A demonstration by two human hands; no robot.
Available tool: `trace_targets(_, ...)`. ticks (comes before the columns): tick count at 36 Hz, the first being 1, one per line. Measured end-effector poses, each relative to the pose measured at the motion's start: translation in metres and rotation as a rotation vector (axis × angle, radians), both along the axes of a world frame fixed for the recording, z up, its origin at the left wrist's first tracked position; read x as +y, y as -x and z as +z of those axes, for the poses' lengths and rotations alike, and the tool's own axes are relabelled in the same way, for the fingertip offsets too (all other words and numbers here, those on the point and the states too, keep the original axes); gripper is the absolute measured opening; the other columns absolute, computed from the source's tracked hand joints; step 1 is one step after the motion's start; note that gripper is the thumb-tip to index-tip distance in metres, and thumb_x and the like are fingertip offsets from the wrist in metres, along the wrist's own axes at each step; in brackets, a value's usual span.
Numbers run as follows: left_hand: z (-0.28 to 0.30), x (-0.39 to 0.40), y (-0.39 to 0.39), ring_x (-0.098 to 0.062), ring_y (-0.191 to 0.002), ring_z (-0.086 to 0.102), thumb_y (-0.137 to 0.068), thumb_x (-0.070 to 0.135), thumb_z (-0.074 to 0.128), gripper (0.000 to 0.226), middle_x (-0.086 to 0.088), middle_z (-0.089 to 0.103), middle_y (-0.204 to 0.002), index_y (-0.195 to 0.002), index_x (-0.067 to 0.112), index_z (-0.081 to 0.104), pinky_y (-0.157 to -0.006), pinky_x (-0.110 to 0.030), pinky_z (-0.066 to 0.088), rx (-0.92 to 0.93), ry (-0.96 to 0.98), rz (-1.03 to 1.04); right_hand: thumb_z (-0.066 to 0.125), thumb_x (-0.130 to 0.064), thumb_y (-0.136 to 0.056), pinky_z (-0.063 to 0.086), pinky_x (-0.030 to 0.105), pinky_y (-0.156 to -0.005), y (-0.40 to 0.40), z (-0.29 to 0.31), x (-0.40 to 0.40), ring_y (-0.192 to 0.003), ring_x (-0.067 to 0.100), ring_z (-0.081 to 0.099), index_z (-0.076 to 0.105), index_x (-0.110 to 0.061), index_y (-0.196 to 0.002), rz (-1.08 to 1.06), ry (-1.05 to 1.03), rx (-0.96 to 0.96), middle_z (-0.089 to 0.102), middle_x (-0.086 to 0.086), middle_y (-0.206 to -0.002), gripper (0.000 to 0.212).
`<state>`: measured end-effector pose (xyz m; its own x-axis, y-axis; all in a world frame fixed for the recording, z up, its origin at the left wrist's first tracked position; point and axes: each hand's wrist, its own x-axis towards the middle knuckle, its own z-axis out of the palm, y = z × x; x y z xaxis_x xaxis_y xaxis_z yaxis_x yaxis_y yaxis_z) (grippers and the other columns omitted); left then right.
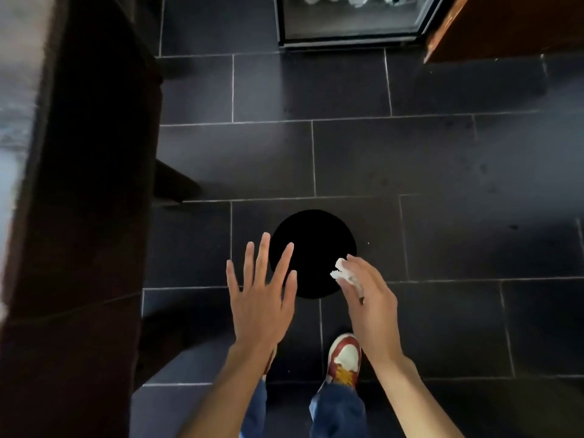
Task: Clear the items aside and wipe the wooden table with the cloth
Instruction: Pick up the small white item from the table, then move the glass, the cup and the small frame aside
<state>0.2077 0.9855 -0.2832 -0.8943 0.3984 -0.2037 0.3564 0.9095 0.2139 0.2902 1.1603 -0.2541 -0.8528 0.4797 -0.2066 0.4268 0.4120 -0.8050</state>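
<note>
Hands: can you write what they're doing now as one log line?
left hand: open, empty | right hand: holds white wad | both over black bin | floor: dark tiles

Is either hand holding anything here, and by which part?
The right hand pinches a crumpled white wad between thumb and fingers, its end sticking out; which part cannot be told. The left hand holds nothing.

support: dark tiled floor (410,153) | on it: round black object (313,245), red-and-white shoe (344,358)
</note>
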Motion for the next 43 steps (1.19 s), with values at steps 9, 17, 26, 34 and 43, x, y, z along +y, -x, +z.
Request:
trace_targets(9,-0.059,-0.016,0.007,-0.028,-0.157,0.016,-0.108,0.052,0.023,0.054,0.000,0.010,-0.172,-0.161,0.042,0.019,-0.123,-0.062,0.016,-0.014,0.032,-0.015,0.057,-0.018,-0.104,0.030,0.001,-0.104,0.014,-0.058,0.002,-0.125,0.004,0.051,0.062,-0.014,-0.134,0.018,-0.038,-0.111,0.058,-0.005,-0.134,0.031)
trace_targets(17,-0.095,-0.023,0.016,-0.029,-0.158,0.014,-0.108,0.053,0.021,0.054,0.000,0.008,-0.173,-0.161,0.043,0.017,-0.123,-0.064,0.018,-0.043,0.047,-0.034,0.061,-0.014,-0.102,0.033,-0.001,-0.093,0.032,-0.095,-0.001,-0.110,0.004,0.053,0.062,-0.010,-0.124,0.033,-0.033,-0.121,0.059,0.002,-0.127,0.023)
trace_targets(26,-0.111,-0.024,0.029,-0.031,-0.156,0.021,-0.107,0.054,0.025,0.055,-0.002,0.015,-0.172,-0.161,0.041,0.019,-0.122,-0.064,0.021,0.005,0.038,-0.042,0.066,-0.023,-0.099,0.030,0.007,-0.104,0.048,-0.117,-0.009,-0.125,0.008,0.050,0.058,-0.013,-0.135,0.094,-0.079,-0.151,0.059,0.002,-0.138,0.039)
trace_targets(34,-0.092,-0.030,0.028,-0.030,-0.157,0.019,-0.107,0.054,0.025,0.055,-0.001,0.012,-0.172,-0.161,0.043,0.016,-0.123,-0.063,0.019,-0.032,0.032,-0.020,0.066,-0.035,-0.098,0.028,0.024,-0.113,0.037,-0.104,-0.009,-0.142,0.017,0.042,0.053,-0.016,-0.144,0.114,-0.153,-0.277,0.052,0.002,-0.149,0.052)
trace_targets(43,-0.040,-0.026,0.014,-0.031,-0.155,0.024,-0.107,0.052,0.028,0.054,-0.003,0.017,-0.171,-0.160,0.041,0.023,-0.121,-0.064,0.023,-0.025,0.018,0.025,0.061,-0.047,-0.097,0.031,0.040,-0.117,0.027,-0.052,-0.009,-0.143,0.019,0.040,0.053,-0.025,-0.144,0.113,-0.317,-0.246,0.048,0.000,-0.154,0.053)
